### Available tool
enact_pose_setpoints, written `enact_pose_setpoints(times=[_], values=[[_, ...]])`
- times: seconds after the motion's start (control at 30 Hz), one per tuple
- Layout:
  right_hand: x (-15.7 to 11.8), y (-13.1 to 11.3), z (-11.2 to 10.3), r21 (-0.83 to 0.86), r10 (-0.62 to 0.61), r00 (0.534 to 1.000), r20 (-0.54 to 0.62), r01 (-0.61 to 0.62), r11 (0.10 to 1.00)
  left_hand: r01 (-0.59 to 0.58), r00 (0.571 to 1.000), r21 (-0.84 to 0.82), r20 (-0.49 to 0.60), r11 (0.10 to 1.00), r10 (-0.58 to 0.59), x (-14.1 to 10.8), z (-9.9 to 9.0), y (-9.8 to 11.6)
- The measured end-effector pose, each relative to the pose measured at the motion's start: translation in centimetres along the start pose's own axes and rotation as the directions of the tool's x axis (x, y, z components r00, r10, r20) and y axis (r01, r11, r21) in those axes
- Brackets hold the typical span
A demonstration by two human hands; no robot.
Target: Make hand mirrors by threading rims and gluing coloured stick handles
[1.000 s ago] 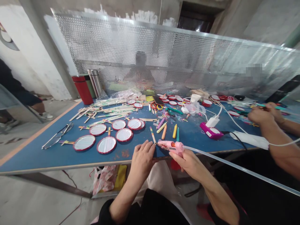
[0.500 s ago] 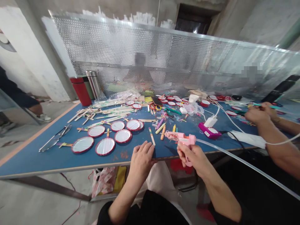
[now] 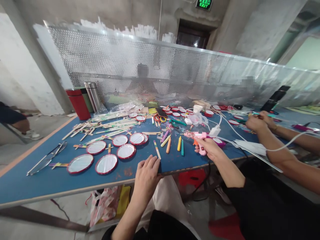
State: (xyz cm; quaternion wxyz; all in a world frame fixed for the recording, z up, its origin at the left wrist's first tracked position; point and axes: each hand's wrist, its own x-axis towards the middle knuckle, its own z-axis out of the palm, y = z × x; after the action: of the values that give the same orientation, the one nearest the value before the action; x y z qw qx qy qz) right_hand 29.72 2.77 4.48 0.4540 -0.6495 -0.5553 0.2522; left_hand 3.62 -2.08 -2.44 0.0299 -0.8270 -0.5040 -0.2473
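My left hand (image 3: 147, 174) lies on the table's front edge, its fingers stretched out flat. By its fingertips is a wooden craft stick (image 3: 157, 149) with coloured bands; whether they touch cannot be seen. My right hand (image 3: 212, 149) is wrapped round the handle of a pink hot glue gun (image 3: 200, 135), its nozzle pointing left above the table. A long clear glue stick (image 3: 257, 156) sticks out from the gun's back. Below the nozzle lie a yellow crayon (image 3: 179, 143) and a teal crayon (image 3: 182, 148), with an orange crayon (image 3: 168, 145) to their left.
Several round red-rimmed discs (image 3: 106, 164) lie at left, some with stick handles. Glasses (image 3: 47, 158), loose craft sticks (image 3: 85, 128) and a red flask (image 3: 78, 104) are farther left. A perforated metal screen (image 3: 112, 63) stands behind. At right are a co-worker's hands (image 3: 257, 121).
My right hand has moved the glue gun away from me and off the table edge, leaving the yellow and teal crayons in fuller view. My left hand stays by the craft stick. The camera view has shifted.
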Motion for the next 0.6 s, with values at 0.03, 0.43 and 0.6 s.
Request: enact_pose_setpoints(times=[0.03,0.43,0.6], values=[[0.1,-0.1,0.0,-0.004,-0.003,1.0,-0.004,0.003,1.0,0.0,1.0,-0.003,-0.006,1.0,0.0,0.0,0.0,0.0],[1.1,1.0,-1.0,-0.018,-0.045,0.998,-0.041,0.044,0.999,-0.01,1.0,-0.014,-0.028,1.0,0.01,-0.1,0.3,-0.2],[1.4,2.1,-0.4,-0.012,-0.087,0.994,-0.072,0.086,0.996,-0.005,1.0,-0.027,-0.007,1.0,0.004,-0.2,0.1,-0.2]])
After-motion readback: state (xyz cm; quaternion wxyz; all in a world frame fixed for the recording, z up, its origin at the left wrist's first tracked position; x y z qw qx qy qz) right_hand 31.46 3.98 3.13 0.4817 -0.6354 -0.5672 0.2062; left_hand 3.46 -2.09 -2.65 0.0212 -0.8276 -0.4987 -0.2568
